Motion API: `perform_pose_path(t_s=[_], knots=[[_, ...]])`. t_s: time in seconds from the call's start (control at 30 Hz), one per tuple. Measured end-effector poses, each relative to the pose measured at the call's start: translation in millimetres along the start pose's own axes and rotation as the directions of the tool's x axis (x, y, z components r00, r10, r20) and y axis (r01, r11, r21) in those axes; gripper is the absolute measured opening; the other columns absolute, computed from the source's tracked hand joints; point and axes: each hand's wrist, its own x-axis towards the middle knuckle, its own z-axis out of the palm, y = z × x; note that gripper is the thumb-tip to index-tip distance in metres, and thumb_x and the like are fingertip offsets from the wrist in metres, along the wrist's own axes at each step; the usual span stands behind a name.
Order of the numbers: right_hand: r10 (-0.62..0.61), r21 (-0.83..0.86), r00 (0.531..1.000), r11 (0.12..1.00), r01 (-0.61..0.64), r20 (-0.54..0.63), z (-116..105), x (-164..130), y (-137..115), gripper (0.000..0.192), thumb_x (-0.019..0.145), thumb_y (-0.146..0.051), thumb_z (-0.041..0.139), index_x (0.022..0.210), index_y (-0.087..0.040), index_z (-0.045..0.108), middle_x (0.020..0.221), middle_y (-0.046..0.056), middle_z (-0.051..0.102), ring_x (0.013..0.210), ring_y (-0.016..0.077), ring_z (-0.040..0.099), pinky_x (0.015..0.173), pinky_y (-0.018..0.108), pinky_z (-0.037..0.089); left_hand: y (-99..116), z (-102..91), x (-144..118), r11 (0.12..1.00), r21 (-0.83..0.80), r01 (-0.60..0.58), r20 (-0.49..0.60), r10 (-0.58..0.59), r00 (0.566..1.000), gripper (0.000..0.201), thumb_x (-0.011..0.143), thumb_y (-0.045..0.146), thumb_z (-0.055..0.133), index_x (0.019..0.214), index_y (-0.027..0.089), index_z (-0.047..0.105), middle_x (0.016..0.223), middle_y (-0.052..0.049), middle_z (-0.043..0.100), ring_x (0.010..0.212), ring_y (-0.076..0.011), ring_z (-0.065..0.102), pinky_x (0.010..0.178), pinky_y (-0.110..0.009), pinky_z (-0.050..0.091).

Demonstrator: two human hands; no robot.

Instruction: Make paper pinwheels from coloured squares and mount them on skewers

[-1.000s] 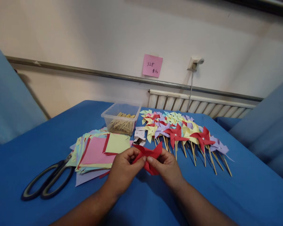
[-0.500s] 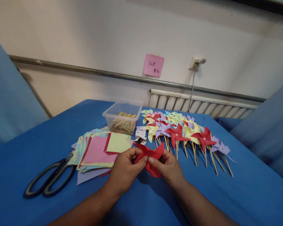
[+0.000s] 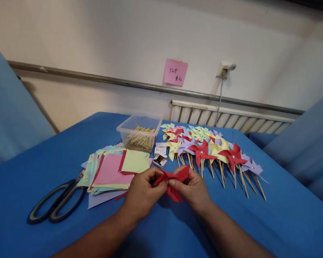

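Observation:
A red paper pinwheel (image 3: 174,194), its points folded in toward the middle, is held up between both hands above the blue cloth. My left hand (image 3: 146,188) pinches it from the left, thumb pressed near its centre. From the other side my right hand (image 3: 193,187) grips it, with the thumb meeting the left one at the middle. The fingertips cover the pinwheel's centre. Just beyond the hands stands a small open white box (image 3: 159,160) with tiny dark pieces inside. Colored paper squares (image 3: 114,169) are stacked to the left of my left hand.
Scissors (image 3: 57,200) with dark handles lie at the left, blades partly under the paper. A clear plastic box (image 3: 140,134) of thin wooden sticks stands behind the stack. Several finished pinwheels (image 3: 201,152) on sticks lie at the right. A radiator (image 3: 231,116) lines the wall.
The red pinwheel's upper points have been drawn in closer to the centre under my thumbs. The small white box shows more fully behind my hands.

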Motion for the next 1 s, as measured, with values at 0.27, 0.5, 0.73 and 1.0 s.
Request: perform_pose_path(t_s=[0.27,0.5,0.73,1.0], knots=[[-0.003,-0.057,0.999,0.998,0.005,0.032,0.1,-0.8,-6.4,0.025,0.064,-0.032,0.079,0.068,-0.018,0.058,0.059,-0.005,0.055,0.053,0.0086,0.047,0.052,0.021,0.038,1.1,-1.6,-0.4,0.995,0.094,-0.020,0.013,0.018,1.000,0.007,0.069,0.020,0.060,0.074,0.017,0.064,0.067,0.001,0.063,0.066,-0.0166,0.057,0.063,-0.027,0.044],[0.010,-0.052,0.999,0.999,-0.008,0.040,0.6,-1.7,-6.1,0.025,0.065,-0.031,0.078,0.068,-0.018,0.057,0.058,-0.005,0.054,0.052,0.0082,0.045,0.050,0.021,0.036,2.5,-1.5,-1.5,0.993,0.116,-0.030,0.006,0.030,1.000,0.009,0.067,0.018,0.059,0.073,0.017,0.065,0.067,0.001,0.064,0.066,-0.0174,0.059,0.064,-0.028,0.045],[0.041,-0.026,0.999,0.999,-0.040,0.034,-1.4,0.1,-6.0,0.027,0.061,-0.029,0.080,0.067,-0.018,0.057,0.057,-0.006,0.054,0.050,0.0075,0.044,0.050,0.020,0.036,2.9,-0.9,-2.5,0.990,0.137,-0.019,0.013,0.017,1.000,0.008,0.069,0.020,0.058,0.071,0.017,0.065,0.065,0.000,0.064,0.063,-0.0165,0.057,0.060,-0.026,0.044],[0.050,0.007,0.999,0.999,-0.051,0.021,-0.3,-1.3,-4.1,0.026,0.063,-0.030,0.079,0.071,-0.018,0.058,0.057,-0.005,0.056,0.050,0.0080,0.047,0.049,0.020,0.036,3.7,-1.9,-1.9,0.992,0.122,-0.042,0.018,0.040,0.999,0.006,0.070,0.022,0.062,0.070,0.017,0.065,0.064,0.002,0.062,0.063,-0.0145,0.054,0.060,-0.024,0.042]])
